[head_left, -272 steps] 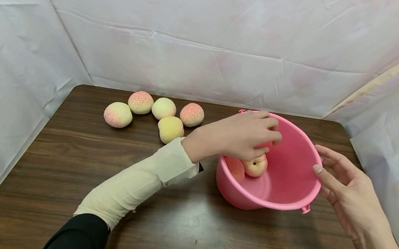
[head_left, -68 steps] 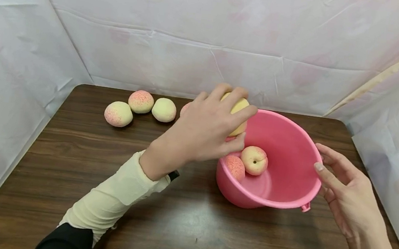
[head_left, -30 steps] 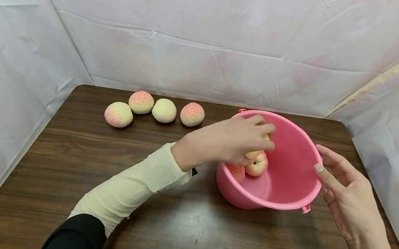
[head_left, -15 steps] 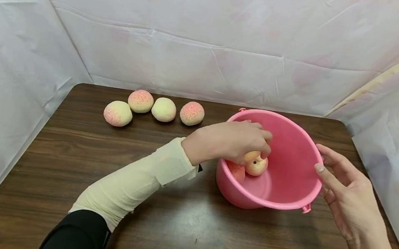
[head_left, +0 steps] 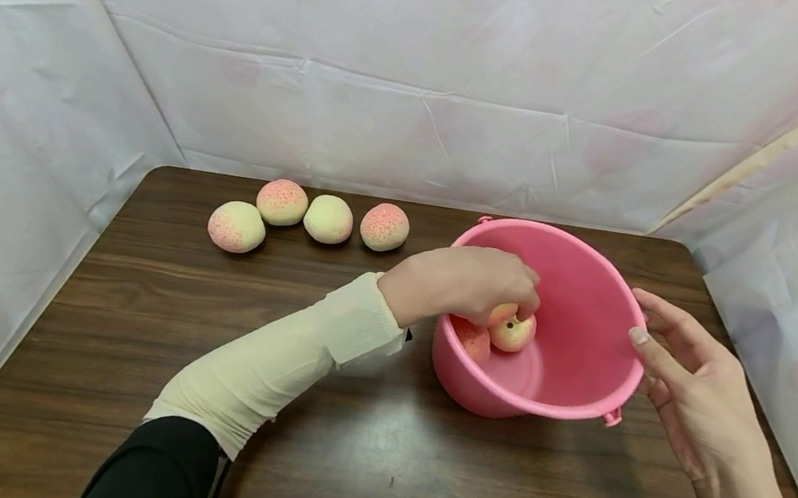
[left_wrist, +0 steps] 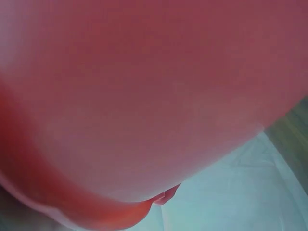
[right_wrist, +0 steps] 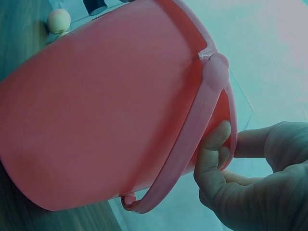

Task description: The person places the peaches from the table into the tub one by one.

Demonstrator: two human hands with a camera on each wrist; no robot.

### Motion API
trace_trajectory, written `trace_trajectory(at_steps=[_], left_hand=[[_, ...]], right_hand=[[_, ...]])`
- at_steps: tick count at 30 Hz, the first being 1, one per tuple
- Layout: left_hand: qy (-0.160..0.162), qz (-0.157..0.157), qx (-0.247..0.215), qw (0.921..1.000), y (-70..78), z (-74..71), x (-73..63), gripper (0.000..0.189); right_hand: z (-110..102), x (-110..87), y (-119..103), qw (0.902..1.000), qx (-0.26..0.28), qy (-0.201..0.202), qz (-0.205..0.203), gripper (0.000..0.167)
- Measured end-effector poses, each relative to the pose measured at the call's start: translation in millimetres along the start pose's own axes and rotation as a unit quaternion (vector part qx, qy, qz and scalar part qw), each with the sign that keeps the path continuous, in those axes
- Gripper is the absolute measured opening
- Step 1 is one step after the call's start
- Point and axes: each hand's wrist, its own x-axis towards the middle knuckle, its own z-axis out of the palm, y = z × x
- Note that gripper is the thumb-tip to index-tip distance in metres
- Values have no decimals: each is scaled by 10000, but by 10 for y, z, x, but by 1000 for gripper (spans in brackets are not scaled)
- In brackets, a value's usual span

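Note:
A pink bucket (head_left: 588, 333) stands at the right of the table in the head view. My left hand (head_left: 474, 282) reaches over its left rim, and the curled fingers hold a yellow peach (head_left: 502, 312), mostly hidden under the hand. Below it inside the bucket lie a pale peach (head_left: 513, 335) with a dark stem hole and a reddish peach (head_left: 472, 341). Pinching the bucket's right rim is my right hand (head_left: 702, 390); the right wrist view shows its fingers (right_wrist: 211, 159) by the lowered handle (right_wrist: 178, 144). Only the bucket's outer wall (left_wrist: 154, 96) fills most of the left wrist view.
Several peaches (head_left: 328, 219) lie in a loose row along the back left of the dark wooden table (head_left: 128, 348). Pale sheeting (head_left: 384, 129) rises behind the table and at both sides.
The yellow peach went from the table into the bucket with my left hand, which has sunk a little lower over the last second. My right hand stays on the rim.

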Motion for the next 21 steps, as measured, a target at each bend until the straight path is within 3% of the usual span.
trace_trajectory(at_steps=[12,21], left_hand=[[10,-84,-152,9998,8,-3,6,37],[289,-96,-159,9994,-8,-21,-58,33]], right_hand=[[-21,-2,23,9998,165,-37,-42,52],[-14,7,19,9998,153,-53,-80,52]])
